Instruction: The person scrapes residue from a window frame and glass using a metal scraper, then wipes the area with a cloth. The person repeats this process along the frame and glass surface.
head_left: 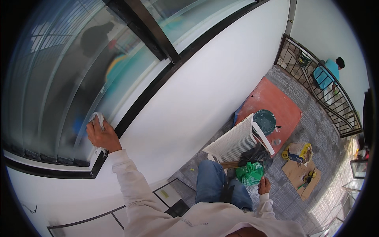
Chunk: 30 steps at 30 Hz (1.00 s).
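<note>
My left hand (pixel 103 136) is closed on a crumpled white cloth (pixel 98 116) and presses it to the frosted louvre glass (pixel 59 98) near the window's lower corner. The dark window frame (pixel 130 114) runs beside my wrist. Low at my right side hangs my right hand (pixel 264 186), its fingers loosely apart, with nothing seen in it. A green plastic bag (pixel 250 173) lies just left of those fingers in this view; I cannot tell whether they touch.
A white perforated rack (pixel 231 142) stands by my legs. Beyond it, a dark bucket (pixel 264 121) sits on a red board (pixel 272 96). To the right are a yellow sack (pixel 299 152) and tools on a brown board (pixel 294 173). A person in blue (pixel 327 75) is behind the metal railing (pixel 316 85).
</note>
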Each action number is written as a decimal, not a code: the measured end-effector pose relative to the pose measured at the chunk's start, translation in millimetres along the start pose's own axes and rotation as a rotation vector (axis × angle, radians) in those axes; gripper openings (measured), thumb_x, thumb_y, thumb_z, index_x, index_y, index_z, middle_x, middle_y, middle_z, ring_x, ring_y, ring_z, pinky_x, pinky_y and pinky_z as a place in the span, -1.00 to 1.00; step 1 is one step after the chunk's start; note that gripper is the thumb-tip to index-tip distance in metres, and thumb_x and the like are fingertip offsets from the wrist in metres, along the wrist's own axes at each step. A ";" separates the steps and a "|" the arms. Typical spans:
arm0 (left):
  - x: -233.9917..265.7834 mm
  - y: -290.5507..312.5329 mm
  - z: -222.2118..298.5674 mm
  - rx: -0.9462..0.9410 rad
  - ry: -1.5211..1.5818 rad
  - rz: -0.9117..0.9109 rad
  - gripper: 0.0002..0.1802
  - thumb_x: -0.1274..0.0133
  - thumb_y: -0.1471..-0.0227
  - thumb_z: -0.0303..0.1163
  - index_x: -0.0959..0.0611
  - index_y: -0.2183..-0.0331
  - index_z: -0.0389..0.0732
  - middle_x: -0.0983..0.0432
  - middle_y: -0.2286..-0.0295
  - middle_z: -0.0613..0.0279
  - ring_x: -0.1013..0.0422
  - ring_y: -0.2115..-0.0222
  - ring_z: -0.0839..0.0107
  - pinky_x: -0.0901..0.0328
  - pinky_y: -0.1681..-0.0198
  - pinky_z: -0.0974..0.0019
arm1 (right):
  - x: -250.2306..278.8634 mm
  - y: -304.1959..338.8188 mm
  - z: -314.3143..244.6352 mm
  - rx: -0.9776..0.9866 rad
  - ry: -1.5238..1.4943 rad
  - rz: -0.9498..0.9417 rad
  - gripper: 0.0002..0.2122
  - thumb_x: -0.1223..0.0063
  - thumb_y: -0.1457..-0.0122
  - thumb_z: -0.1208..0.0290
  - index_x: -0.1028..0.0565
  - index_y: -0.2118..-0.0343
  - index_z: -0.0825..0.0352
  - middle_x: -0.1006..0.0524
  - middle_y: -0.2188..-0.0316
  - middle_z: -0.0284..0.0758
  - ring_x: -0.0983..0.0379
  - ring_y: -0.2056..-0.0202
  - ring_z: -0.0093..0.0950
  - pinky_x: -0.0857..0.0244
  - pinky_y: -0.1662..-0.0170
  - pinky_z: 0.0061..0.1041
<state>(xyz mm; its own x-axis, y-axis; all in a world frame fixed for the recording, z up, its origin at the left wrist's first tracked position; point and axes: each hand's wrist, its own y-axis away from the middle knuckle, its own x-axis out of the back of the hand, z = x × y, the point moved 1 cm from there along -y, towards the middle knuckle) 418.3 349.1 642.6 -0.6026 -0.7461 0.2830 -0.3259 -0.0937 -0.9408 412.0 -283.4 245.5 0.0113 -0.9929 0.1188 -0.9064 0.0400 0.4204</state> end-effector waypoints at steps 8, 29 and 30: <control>-67.1 -83.0 212.7 -0.393 0.283 -0.138 -0.78 -0.27 0.26 -0.50 -0.67 0.42 -0.11 -0.42 0.40 0.35 -0.38 0.30 0.37 -0.14 0.21 0.16 | -24.0 -4.7 2.3 -0.092 0.063 -0.120 -0.60 0.06 -0.35 0.07 -0.36 0.56 0.26 -0.23 0.78 -0.52 -0.10 0.79 -0.71 0.04 0.73 -0.61; 56.3 48.4 -129.2 0.813 -0.106 0.131 -0.56 -0.22 -0.08 -0.10 -0.68 0.20 -0.30 -0.46 0.28 0.07 -0.48 0.28 0.09 -0.38 0.29 0.04 | -1.2 -29.5 -19.6 -0.093 0.062 -0.126 -0.56 0.01 -0.30 0.03 -0.39 0.60 0.29 -0.28 0.79 -0.46 -0.12 0.79 -0.67 0.06 0.74 -0.59; 48.9 41.5 -113.5 0.939 -0.046 0.228 -0.51 -0.22 -0.07 -0.05 -0.67 0.18 -0.32 -0.45 0.26 0.04 -0.47 0.26 0.07 -0.38 0.26 0.03 | 0.7 -26.9 -19.6 -0.089 0.058 -0.120 -0.55 0.01 -0.30 0.02 -0.38 0.60 0.29 -0.28 0.79 -0.45 -0.12 0.80 -0.67 0.06 0.75 -0.59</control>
<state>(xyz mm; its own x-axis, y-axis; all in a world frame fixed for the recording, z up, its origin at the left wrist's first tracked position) 292.7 383.5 638.6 -0.5439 -0.8347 0.0868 0.5224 -0.4177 -0.7434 444.7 -283.0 251.9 0.1439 -0.9830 0.1139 -0.8564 -0.0660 0.5121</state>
